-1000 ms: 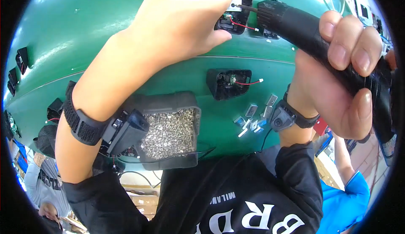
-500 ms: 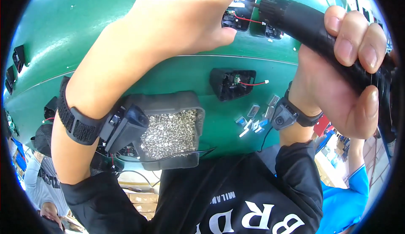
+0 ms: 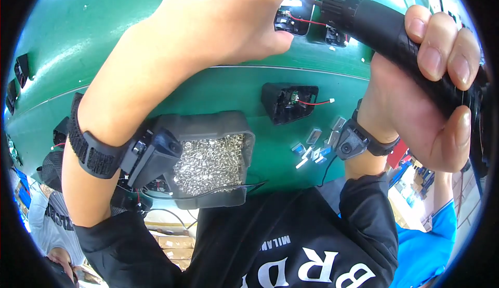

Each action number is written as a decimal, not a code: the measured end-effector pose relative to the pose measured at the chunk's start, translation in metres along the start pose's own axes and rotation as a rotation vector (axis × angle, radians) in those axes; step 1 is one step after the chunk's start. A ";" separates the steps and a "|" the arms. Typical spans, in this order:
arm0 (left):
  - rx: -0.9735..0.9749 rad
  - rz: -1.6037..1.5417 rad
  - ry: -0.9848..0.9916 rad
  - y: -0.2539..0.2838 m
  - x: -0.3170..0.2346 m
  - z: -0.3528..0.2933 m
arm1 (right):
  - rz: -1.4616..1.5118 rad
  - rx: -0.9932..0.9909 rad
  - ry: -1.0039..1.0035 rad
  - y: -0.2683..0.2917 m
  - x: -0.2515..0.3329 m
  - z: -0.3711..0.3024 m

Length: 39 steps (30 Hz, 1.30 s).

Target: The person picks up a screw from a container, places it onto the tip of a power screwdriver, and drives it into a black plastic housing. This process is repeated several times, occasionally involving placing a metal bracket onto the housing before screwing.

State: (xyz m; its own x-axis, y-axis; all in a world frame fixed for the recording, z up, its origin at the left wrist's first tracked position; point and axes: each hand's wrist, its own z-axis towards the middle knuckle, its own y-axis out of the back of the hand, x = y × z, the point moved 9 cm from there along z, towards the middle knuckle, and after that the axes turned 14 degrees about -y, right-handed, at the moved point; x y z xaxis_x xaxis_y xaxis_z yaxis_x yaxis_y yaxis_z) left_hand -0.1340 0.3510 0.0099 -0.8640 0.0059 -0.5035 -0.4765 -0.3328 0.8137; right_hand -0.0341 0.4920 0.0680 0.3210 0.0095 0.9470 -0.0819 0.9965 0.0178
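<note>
My right hand (image 3: 416, 111) is wrapped round a black electric screwdriver (image 3: 374, 23), whose bit points left at an open black plastic housing (image 3: 305, 24). Steadying that housing, my left hand (image 3: 244, 15) is closed on its left side; the upper fingers run out of the picture. Inside the housing a small circuit board and a red wire show. Whether the bit touches a screw is too small to tell. A second open black housing (image 3: 289, 103) with a red wire lies nearer to me on the green table.
A grey bin (image 3: 248, 155) full of small silver screws stands before me, a black cable across it. Small metallic blocks (image 3: 313, 136) lie right of it. Another black part (image 3: 336, 37) sits beyond the screwdriver. Other people (image 3: 423, 251) are close on both sides.
The screwdriver and my right hand have shifted very slightly to the right. My left hand still holds the housing in nearly the same place.
</note>
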 end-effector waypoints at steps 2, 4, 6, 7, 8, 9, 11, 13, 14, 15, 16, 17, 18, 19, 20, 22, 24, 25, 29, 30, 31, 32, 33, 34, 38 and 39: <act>-0.018 -0.003 -0.014 0.003 -0.004 0.001 | -0.002 0.000 -0.002 0.000 0.001 0.000; 0.027 -0.004 0.028 0.002 -0.002 0.002 | -0.004 -0.006 0.001 0.000 0.001 0.000; -0.020 -0.004 0.004 0.003 -0.001 -0.002 | -0.001 -0.007 0.004 -0.002 0.002 0.000; -0.051 -0.006 -0.016 0.005 -0.002 -0.003 | -0.001 -0.008 0.004 -0.002 0.002 0.000; -0.082 -0.006 -0.035 0.007 -0.003 -0.004 | -0.004 -0.010 0.004 -0.002 0.001 0.000; -0.074 -0.005 -0.032 0.007 -0.003 -0.004 | -0.003 -0.008 0.000 -0.004 0.001 0.000; -0.066 -0.008 -0.029 0.008 -0.002 -0.004 | -0.011 -0.012 -0.001 -0.004 0.000 0.000; -0.030 -0.013 -0.015 0.006 0.000 -0.004 | -0.011 -0.012 -0.002 -0.006 0.000 0.000; -0.019 -0.013 -0.009 0.006 0.001 -0.005 | -0.008 -0.012 -0.001 -0.006 -0.001 0.000; -0.025 0.005 -0.009 0.005 0.001 -0.006 | -0.007 -0.013 -0.003 -0.007 0.000 0.001; -0.028 0.014 -0.010 0.005 0.000 -0.005 | -0.012 -0.013 -0.001 -0.007 -0.001 0.001; -0.030 0.022 -0.015 0.006 0.001 -0.009 | -0.012 -0.017 -0.003 -0.008 -0.001 0.000; -0.009 0.035 -0.001 0.006 0.002 -0.009 | -0.014 -0.018 -0.001 -0.010 -0.002 0.000; 0.000 0.041 0.007 0.006 0.002 -0.009 | -0.019 -0.019 -0.002 -0.011 -0.002 0.001; 0.009 0.046 0.014 0.007 0.002 -0.009 | -0.019 -0.018 -0.004 -0.012 -0.002 0.001; 0.025 0.042 0.020 0.008 0.003 -0.012 | -0.026 -0.018 -0.005 -0.013 -0.002 0.002; 0.060 0.053 0.053 0.006 0.003 -0.010 | -0.027 -0.016 -0.005 -0.014 -0.005 0.000; 0.071 0.060 0.067 0.008 0.003 -0.008 | -0.026 -0.017 -0.005 -0.014 -0.004 -0.001; 0.169 0.021 0.151 0.003 -0.004 0.001 | -0.031 -0.013 -0.002 -0.008 0.003 -0.003; 0.137 -0.040 0.144 0.002 -0.009 0.003 | -0.026 -0.007 -0.006 -0.008 0.005 -0.003; 0.126 -0.061 0.138 0.000 -0.007 0.005 | -0.019 -0.008 -0.007 -0.007 0.005 -0.007; 0.111 -0.081 0.133 -0.001 -0.005 0.005 | -0.015 -0.007 -0.004 -0.005 0.004 -0.008; 0.068 -0.095 0.086 0.000 -0.006 0.007 | -0.012 -0.008 0.000 -0.004 0.002 -0.009; 0.044 -0.097 0.054 0.001 -0.010 0.009 | -0.016 -0.009 0.007 -0.004 0.002 -0.010; 0.034 -0.132 0.063 0.003 -0.012 0.013 | -0.021 -0.008 0.010 -0.003 0.004 -0.012; 0.062 -0.086 0.053 0.002 -0.013 0.014 | -0.024 -0.012 0.011 -0.002 0.005 -0.012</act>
State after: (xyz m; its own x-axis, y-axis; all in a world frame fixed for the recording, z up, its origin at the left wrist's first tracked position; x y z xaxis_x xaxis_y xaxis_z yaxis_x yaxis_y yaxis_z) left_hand -0.1256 0.3638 0.0221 -0.8104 -0.0186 -0.5855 -0.5590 -0.2743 0.7825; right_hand -0.0211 0.4906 0.0687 0.3328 -0.0136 0.9429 -0.0624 0.9974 0.0365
